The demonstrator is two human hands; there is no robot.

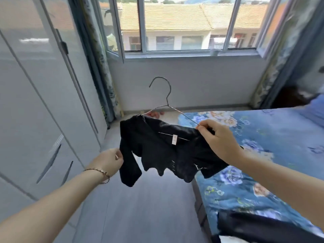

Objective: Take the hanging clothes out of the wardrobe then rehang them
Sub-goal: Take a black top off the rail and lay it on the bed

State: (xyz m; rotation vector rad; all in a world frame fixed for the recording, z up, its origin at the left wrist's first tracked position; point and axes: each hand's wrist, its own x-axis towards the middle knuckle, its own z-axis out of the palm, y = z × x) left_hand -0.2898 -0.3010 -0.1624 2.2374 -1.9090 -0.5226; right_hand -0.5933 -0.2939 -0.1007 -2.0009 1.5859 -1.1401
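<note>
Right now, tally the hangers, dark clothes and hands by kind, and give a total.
hanger: 1
dark clothes: 2, the top and a dark piece on the bed
hands: 2, left hand and right hand
total: 5

— Where are the 2 hands?
— The left hand (110, 161) sits left of centre, its forearm rising from the lower left corner, a bracelet (103, 172) on the wrist. Thumb and fingers pinch the sleeve edge of the black top (157, 151).
— And the right?
— The right hand (219, 139) is right of centre, slightly higher, its forearm entering from the lower right edge. Its back faces the camera, and its fingertips pinch the end of the wire hanger (167, 100).
</note>
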